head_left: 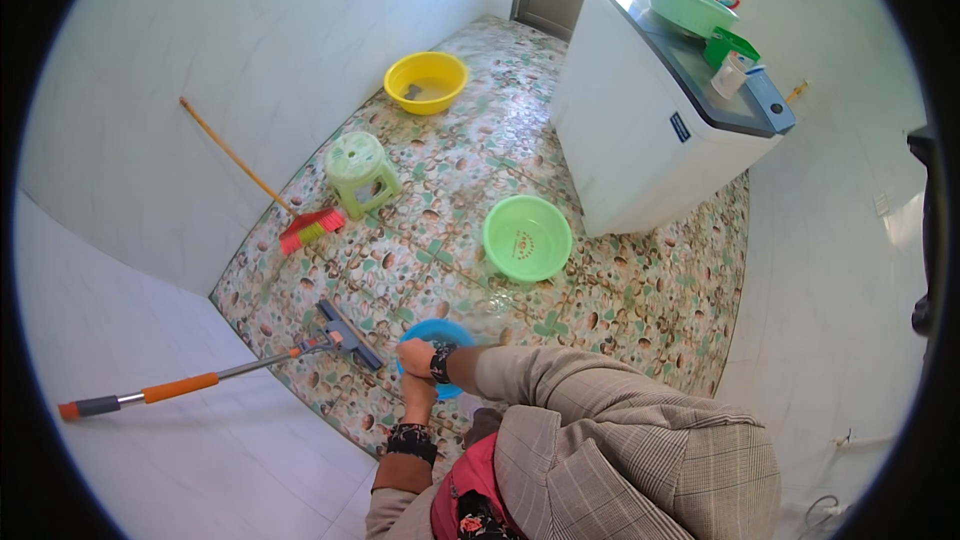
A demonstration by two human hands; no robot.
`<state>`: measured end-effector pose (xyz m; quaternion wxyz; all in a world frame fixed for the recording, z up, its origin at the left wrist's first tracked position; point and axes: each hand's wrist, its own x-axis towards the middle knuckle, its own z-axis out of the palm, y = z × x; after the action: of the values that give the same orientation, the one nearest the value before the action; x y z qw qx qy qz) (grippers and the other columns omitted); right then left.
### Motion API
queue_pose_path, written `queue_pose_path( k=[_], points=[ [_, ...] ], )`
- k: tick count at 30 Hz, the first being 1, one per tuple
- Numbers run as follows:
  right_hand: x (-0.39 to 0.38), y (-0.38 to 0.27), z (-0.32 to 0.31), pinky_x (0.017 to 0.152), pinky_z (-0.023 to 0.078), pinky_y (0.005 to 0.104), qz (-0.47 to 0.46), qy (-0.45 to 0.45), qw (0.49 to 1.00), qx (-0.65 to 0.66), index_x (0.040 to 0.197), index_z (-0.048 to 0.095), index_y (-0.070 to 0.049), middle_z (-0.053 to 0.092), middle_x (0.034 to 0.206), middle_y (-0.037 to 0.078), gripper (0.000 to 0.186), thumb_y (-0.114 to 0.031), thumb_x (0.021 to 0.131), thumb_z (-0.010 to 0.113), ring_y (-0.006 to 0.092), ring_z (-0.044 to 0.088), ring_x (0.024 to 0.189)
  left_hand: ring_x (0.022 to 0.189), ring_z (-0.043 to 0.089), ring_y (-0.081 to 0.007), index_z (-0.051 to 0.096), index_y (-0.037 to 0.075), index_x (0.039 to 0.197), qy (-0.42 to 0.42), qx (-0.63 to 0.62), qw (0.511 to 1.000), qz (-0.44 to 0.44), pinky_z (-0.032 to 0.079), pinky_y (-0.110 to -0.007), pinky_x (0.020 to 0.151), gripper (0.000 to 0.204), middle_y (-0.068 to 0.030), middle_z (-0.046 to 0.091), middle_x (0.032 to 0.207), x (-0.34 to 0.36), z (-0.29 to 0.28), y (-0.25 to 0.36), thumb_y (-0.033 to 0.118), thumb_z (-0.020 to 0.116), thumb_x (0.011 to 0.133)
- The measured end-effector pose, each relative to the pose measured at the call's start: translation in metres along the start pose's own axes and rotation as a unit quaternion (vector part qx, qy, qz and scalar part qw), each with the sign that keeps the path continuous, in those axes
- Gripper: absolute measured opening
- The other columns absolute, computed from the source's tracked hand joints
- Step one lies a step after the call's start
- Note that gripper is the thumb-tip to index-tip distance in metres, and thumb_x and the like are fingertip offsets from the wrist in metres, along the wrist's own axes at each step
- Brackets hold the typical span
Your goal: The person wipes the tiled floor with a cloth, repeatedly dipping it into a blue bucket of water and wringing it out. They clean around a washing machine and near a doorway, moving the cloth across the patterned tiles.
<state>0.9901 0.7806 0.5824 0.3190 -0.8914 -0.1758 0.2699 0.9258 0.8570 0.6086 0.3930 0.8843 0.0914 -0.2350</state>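
A blue basin (pixel 452 331) stands on the floor close in front of me, partly covered by my hands and arm. Over its left side my right hand (pixel 414 354) is closed, fingers curled in. Whatever it grips, if anything, is hidden. My left hand (pixel 419 392) comes up from below and meets the right one at the basin's rim. Its fingers are hidden behind the right hand, so their pose does not show. Dark patterned cuffs circle both wrists.
A squeeze mop (pixel 180 387) leans at the left, near the basin. Beyond are a green basin (pixel 527 238), a pale green stool (pixel 360 173), a red broom (pixel 311 229) and a yellow basin (pixel 426 82). A white washing machine (pixel 625 110) stands at the right.
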Motion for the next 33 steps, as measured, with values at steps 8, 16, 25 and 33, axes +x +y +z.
queue_pose_path(
  k=[8, 16, 25, 33],
  points=[
    [-0.059, 0.025, -0.026, 0.055, 0.044, 0.0398, 0.098, 0.045, 0.877, 0.468, 0.087, 0.057, 0.003, 0.055, 0.070, 0.011, 0.020, -0.017, 0.089, 0.054, 0.0237, 0.051, 0.057, 0.086, 0.058, -0.0225, 0.051, 0.004, 0.109, -0.189, -0.454, 0.869, -0.054, 0.053, -0.042, 0.068, 0.033, -0.0092, 0.055, 0.101, -0.033, -0.032, 0.020, 0.006, 0.059, 0.077],
    [-0.167, 0.047, -0.066, 0.063, 0.050, 0.0322, 0.075, 0.163, 0.799, 0.574, 0.097, 0.055, -0.003, 0.059, 0.091, 0.008, 0.028, -0.017, 0.075, 0.067, 0.0170, 0.057, 0.077, 0.097, 0.056, -0.0319, 0.047, 0.004, 0.120, -0.380, -0.499, 0.755, -0.190, 0.044, -0.056, 0.088, 0.040, -0.0118, 0.058, 0.104, -0.031, -0.029, 0.045, 0.015, 0.055, 0.082],
    [-0.330, 0.126, -0.113, 0.052, 0.047, 0.0247, 0.039, 0.273, 0.712, 0.646, 0.076, 0.057, -0.003, 0.057, 0.068, 0.003, 0.019, -0.019, 0.078, 0.068, 0.0095, 0.055, 0.058, 0.095, 0.060, -0.0248, 0.053, 0.001, 0.111, -0.392, -0.373, 0.827, -0.151, 0.049, -0.039, 0.085, 0.030, -0.0114, 0.061, 0.108, -0.011, 0.086, 0.159, 0.016, 0.051, 0.085],
    [-0.542, 0.222, -0.153, 0.069, 0.046, 0.0252, 0.113, 0.566, 0.554, 0.600, 0.083, 0.056, -0.006, 0.056, 0.080, 0.001, 0.011, -0.016, 0.086, 0.059, 0.0100, 0.055, 0.077, 0.069, 0.059, -0.0199, 0.056, 0.002, 0.079, -0.388, -0.096, 0.907, -0.129, 0.051, -0.033, 0.062, 0.016, -0.0105, 0.060, 0.078, 0.017, 0.242, 0.257, 0.017, 0.052, 0.083]
  ],
)
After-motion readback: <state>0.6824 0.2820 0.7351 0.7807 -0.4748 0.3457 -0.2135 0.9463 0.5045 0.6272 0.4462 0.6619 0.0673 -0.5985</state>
